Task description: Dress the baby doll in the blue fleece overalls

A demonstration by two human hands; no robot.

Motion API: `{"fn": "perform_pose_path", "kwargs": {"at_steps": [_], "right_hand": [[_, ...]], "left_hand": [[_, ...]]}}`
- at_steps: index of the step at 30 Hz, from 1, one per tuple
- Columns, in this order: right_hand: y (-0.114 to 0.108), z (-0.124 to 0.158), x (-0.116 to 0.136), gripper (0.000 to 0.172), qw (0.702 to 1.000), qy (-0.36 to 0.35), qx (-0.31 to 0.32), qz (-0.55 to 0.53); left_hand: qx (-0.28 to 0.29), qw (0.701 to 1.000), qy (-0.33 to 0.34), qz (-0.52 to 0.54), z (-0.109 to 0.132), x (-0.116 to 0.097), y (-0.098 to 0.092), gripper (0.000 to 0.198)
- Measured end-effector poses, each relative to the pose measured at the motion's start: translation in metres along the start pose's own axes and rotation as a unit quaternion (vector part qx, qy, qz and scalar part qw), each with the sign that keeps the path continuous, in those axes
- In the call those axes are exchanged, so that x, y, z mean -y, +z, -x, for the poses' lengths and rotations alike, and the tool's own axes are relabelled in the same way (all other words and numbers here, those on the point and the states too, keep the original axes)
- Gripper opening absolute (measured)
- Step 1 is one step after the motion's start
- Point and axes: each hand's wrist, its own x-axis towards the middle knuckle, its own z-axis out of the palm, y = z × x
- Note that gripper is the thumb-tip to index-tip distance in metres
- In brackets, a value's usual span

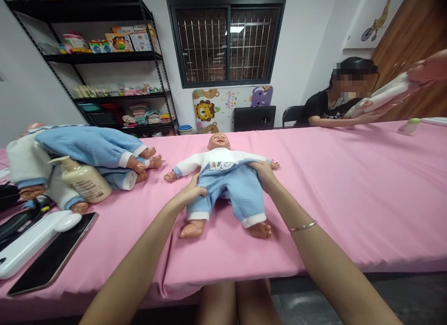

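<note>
Both bare forearms reach forward from the bottom edge and draw toward each other at the doll [223, 185], which serves as the landmark. The left hand [191, 192] rests at the doll's hip on the left side, fingers curled inward and thumb pressed down, its grip pinching the blue cloth there. The right hand [262, 173] sits slightly farther forward at the doll's waist on the right side, fingers bent and closed on the cloth edge. A thin bracelet [302, 226] circles the right forearm. Bare knees show below, nearer than the doll.
</note>
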Motion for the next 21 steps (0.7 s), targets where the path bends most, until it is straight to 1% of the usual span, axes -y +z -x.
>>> {"fn": "perform_pose_path", "kwargs": {"at_steps": [2, 4, 5, 6, 7, 8, 9, 10, 11, 12, 13, 14, 15, 16, 17, 18, 19, 20, 21], "right_hand": [[0.004, 0.008, 0.007, 0.030, 0.995, 0.027, 0.073, -0.057], [0.006, 0.017, 0.014, 0.034, 0.986, 0.028, 0.157, -0.050], [0.006, 0.022, 0.017, 0.037, 0.980, 0.018, 0.195, -0.034], [0.006, 0.025, 0.019, 0.041, 0.974, 0.009, 0.227, -0.019], [0.006, 0.028, 0.020, 0.048, 0.965, 0.008, 0.260, -0.007], [0.006, 0.029, 0.020, 0.057, 0.956, 0.014, 0.294, 0.001], [0.007, 0.029, 0.019, 0.066, 0.947, 0.021, 0.321, 0.007], [0.007, 0.028, 0.017, 0.074, 0.943, 0.022, 0.332, 0.019], [0.007, 0.025, 0.014, 0.078, 0.948, 0.014, 0.315, 0.043], [0.006, 0.021, 0.010, 0.077, 0.960, -0.009, 0.265, 0.087], [0.005, 0.018, 0.006, 0.071, 0.970, -0.038, 0.189, 0.151], [0.003, 0.014, 0.001, 0.063, 0.967, -0.059, 0.100, 0.226], [0.002, 0.011, -0.003, 0.056, 0.953, -0.055, 0.027, 0.297], [0.001, 0.010, -0.008, 0.055, 0.937, -0.028, -0.012, 0.348], [0.000, 0.009, -0.012, 0.058, 0.929, 0.008, -0.010, 0.370], [0.000, 0.009, -0.015, 0.065, 0.931, 0.043, 0.021, 0.362], [0.001, 0.010, -0.018, 0.071, 0.938, 0.068, 0.056, 0.336], [0.002, 0.011, -0.019, 0.077, 0.946, 0.081, 0.077, 0.305], [0.003, 0.012, -0.020, 0.082, 0.953, 0.082, 0.075, 0.281]], "left_hand": [[0.005, 0.998, 0.027, -0.048, 0.004, -0.003, -0.002, 0.080], [-0.030, 0.990, 0.084, -0.108, 0.009, -0.012, -0.002, 0.083], [-0.056, 0.981, 0.126, -0.140, 0.012, -0.019, -0.001, 0.087], [-0.076, 0.966, 0.178, -0.173, 0.013, -0.027, 0.002, 0.092], [-0.085, 0.945, 0.238, -0.206, 0.015, -0.037, 0.005, 0.095], [-0.077, 0.921, 0.294, -0.244, 0.015, -0.047, 0.008, 0.095], [-0.058, 0.895, 0.337, -0.285, 0.015, -0.056, 0.013, 0.089], [-0.038, 0.869, 0.365, -0.332, 0.014, -0.064, 0.017, 0.078], [-0.024, 0.842, 0.381, -0.382, 0.012, -0.069, 0.020, 0.062], [-0.020, 0.814, 0.391, -0.430, 0.011, -0.071, 0.024, 0.045], [-0.027, 0.786, 0.401, -0.470, 0.009, -0.070, 0.026, 0.030], [-0.040, 0.759, 0.417, -0.499, 0.008, -0.066, 0.029, 0.018], [-0.057, 0.735, 0.442, -0.512, 0.007, -0.060, 0.031, 0.011], [-0.071, 0.716, 0.473, -0.509, 0.007, -0.053, 0.033, 0.012], [-0.078, 0.703, 0.504, -0.496, 0.007, -0.046, 0.035, 0.017], [-0.075, 0.700, 0.528, -0.475, 0.008, -0.040, 0.037, 0.023], [-0.064, 0.707, 0.541, -0.451, 0.008, -0.034, 0.038, 0.027], [-0.048, 0.723, 0.543, -0.425, 0.009, -0.030, 0.039, 0.031], [-0.029, 0.746, 0.533, -0.399, 0.010, -0.027, 0.039, 0.034]]}}
